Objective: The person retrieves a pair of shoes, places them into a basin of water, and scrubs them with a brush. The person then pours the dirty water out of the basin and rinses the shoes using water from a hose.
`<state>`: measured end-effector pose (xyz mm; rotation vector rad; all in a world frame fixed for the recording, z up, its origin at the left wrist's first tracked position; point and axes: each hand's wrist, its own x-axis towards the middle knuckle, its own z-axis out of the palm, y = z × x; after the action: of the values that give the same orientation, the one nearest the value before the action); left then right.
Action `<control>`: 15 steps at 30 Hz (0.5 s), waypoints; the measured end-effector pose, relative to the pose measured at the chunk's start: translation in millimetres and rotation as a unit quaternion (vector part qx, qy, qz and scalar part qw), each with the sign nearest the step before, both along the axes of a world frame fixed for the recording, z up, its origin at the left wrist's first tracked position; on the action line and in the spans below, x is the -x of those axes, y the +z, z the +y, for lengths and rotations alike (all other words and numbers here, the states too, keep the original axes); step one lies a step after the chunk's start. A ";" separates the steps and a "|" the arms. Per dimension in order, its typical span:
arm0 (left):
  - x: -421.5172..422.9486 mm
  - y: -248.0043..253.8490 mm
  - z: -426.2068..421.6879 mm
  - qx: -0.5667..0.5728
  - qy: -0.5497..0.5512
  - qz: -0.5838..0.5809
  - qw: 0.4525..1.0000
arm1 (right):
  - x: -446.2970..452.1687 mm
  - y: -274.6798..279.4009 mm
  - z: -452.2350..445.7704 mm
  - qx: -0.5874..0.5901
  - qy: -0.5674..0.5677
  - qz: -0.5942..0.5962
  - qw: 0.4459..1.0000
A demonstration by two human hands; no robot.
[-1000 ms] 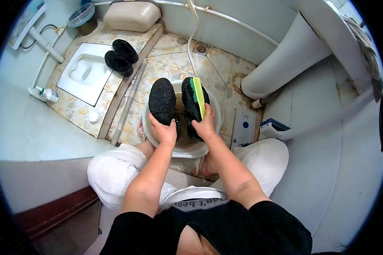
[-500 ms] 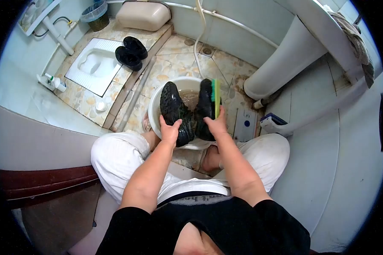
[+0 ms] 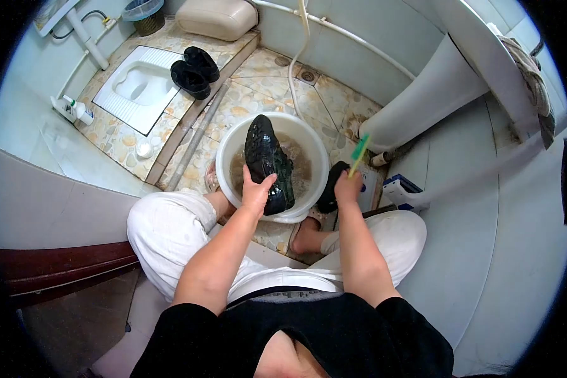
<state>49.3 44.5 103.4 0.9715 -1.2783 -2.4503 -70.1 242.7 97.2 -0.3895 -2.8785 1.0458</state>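
**One shoe (image 3: pixel 264 151) over the basin (image 3: pixel 223 151), its mate out to the side**

My left hand (image 3: pixel 257 192) has the wet shoe near its lower end, thumb on one side and the fingers curled under the other, opened only as wide as the shoe needs. The shoe slants over the murky water (image 3: pixel 301 165); whether it touches the rim I can't tell.

My right hand (image 3: pixel 348 188) is out past the basin's right side, closed around the brush (image 3: pixel 359 151), which stands up blurred from my grip. The second shoe (image 3: pixel 329 190) is right against that hand and seems pinched in it too, but those fingers are mostly hidden, so I can't be sure.

To do this well, I'd keep the left shoe inside the rim so drips land in the water, and hold it firmly, since wet, glossy material probably slips. With brush and shoe crowded on my right, a steady wrist should stop either from dropping.

Counting up: two shoes at my hands, one brush, one basin. Beyond them, two dark shoes (image 3: pixel 190 79) sit by one squat pan (image 3: pixel 140 88), with one bin (image 3: pixel 146 17) and one hose (image 3: pixel 299 53).
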 end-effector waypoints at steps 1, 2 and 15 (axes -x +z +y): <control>1.1 -7.3 0.3 0.118 0.000 -0.040 0.992 | -0.8 0.3 -10.0 0.083 0.070 0.073 0.991; 2.0 -11.1 0.8 0.234 0.000 -0.080 0.969 | -10.6 36.4 -30.8 0.134 0.097 0.013 0.986; 1.1 43.0 14.4 0.407 -0.050 -0.146 0.900 | -39.0 34.8 -89.2 0.283 0.285 -0.084 0.912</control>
<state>48.2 58.9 146.4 1.0306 -2.2179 -1.5431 -31.1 153.5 132.0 0.4084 -2.8351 2.0385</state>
